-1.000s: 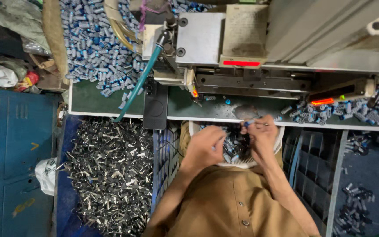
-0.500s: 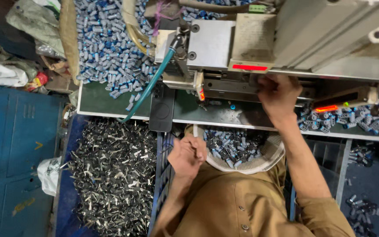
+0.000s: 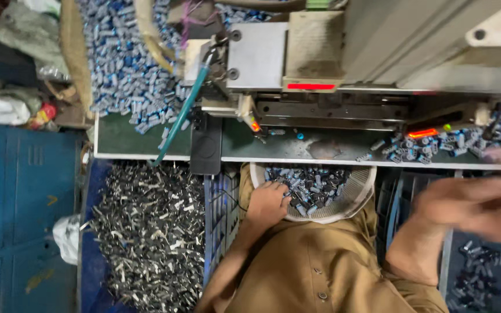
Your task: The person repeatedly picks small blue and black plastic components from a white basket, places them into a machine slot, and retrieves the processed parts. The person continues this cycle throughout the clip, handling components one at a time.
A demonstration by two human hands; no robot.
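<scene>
The left hand (image 3: 268,203) rests in the round white woven basket (image 3: 355,200) of small blue-grey cylindrical parts (image 3: 311,188), with the grey metal machine (image 3: 349,64) beyond it and the heap of silvery metal scraps (image 3: 146,232) to its left.

Blue-and-silver cylinders (image 3: 311,188) fill a white basket (image 3: 362,197); the shirt (image 3: 320,272) is tan, the bench top (image 3: 129,139) dark green (edged white), the cabinet (image 3: 18,220) blue.
</scene>
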